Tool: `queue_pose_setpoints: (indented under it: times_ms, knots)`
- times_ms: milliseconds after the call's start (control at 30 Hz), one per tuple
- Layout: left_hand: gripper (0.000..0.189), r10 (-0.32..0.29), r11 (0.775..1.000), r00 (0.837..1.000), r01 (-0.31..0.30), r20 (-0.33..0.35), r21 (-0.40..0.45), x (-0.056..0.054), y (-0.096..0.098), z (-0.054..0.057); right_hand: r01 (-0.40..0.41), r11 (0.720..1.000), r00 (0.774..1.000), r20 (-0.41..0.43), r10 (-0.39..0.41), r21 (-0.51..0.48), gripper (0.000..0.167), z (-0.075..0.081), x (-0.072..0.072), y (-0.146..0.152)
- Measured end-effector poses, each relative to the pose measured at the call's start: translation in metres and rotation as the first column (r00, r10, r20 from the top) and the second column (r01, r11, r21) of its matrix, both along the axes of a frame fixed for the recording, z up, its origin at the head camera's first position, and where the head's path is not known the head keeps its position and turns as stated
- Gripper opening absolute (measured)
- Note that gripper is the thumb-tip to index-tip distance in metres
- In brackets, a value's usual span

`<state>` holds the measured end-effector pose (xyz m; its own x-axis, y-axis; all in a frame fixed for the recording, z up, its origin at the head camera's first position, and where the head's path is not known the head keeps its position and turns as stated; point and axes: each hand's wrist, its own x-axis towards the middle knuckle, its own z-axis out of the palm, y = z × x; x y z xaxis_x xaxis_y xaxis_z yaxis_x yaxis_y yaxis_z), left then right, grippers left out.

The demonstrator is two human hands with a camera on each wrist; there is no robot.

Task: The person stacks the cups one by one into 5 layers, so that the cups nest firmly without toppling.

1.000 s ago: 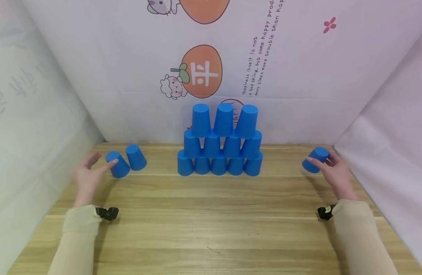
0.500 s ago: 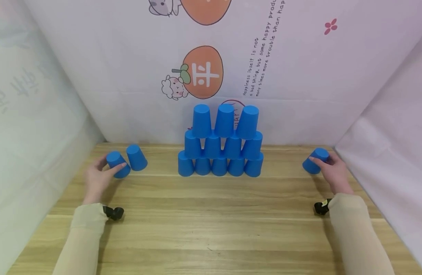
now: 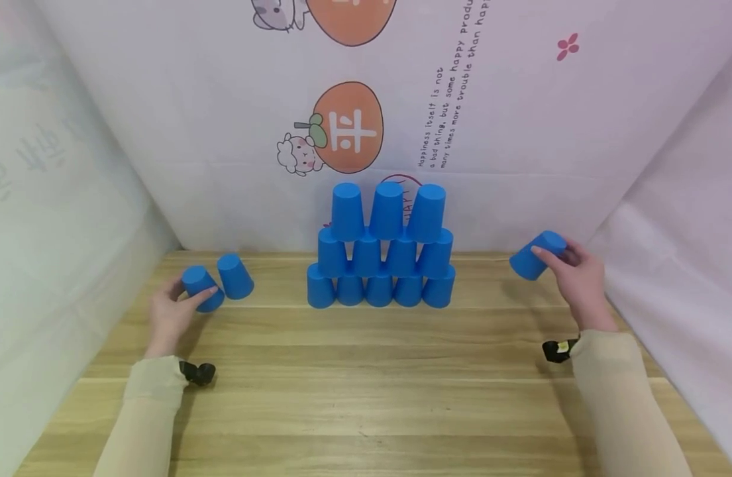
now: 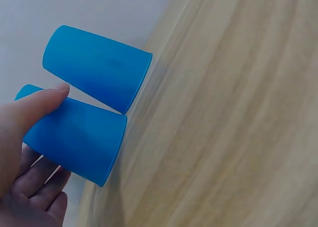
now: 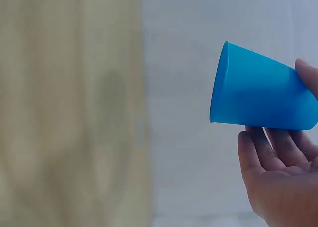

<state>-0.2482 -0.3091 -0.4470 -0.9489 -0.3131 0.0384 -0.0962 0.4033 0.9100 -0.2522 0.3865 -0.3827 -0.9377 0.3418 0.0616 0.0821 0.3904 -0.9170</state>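
My left hand (image 3: 173,311) grips an upside-down blue cup (image 3: 202,289) at the table's far left, thumb on its near side and fingers behind it. The left wrist view shows this cup (image 4: 79,132) with its rim at the table surface. Just right of it stands another inverted blue cup (image 3: 235,277). On the far right, my right hand (image 3: 582,285) holds a blue cup (image 3: 536,256) up off the table, tilted with its mouth down and to the left. In the right wrist view the thumb and fingers pinch this cup (image 5: 263,90) near its base end.
A three-tier pyramid of inverted blue cups (image 3: 379,256) stands at the back middle, its top row holding three. Behind it hangs a white printed cloth (image 3: 509,132), with white sheets (image 3: 61,199) at both sides. The wooden table (image 3: 366,377) stretches in front.
My left hand has moved right and closed its fingers around the left cup. My right hand has raised its cup off the table and tilted it, shifting it slightly left.
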Motion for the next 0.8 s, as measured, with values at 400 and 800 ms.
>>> queue_pose_setpoints:
  times_ms: [400, 800]
  knots:
    - [0.084, 0.034, 0.999, 0.999, -0.034, 0.000, -0.007, 0.005, -0.001, 0.000, -0.061, 0.996, 0.970, -0.231, 0.074, 0.063, 0.064, 0.054, 0.017, -0.060]
    - [0.077, 0.170, 0.985, 0.967, -0.167, -0.192, 0.034, 0.014, 0.021, 0.040, -0.128, 0.989, 0.868, -0.475, 0.145, 0.068, 0.058, 0.098, 0.035, -0.115]
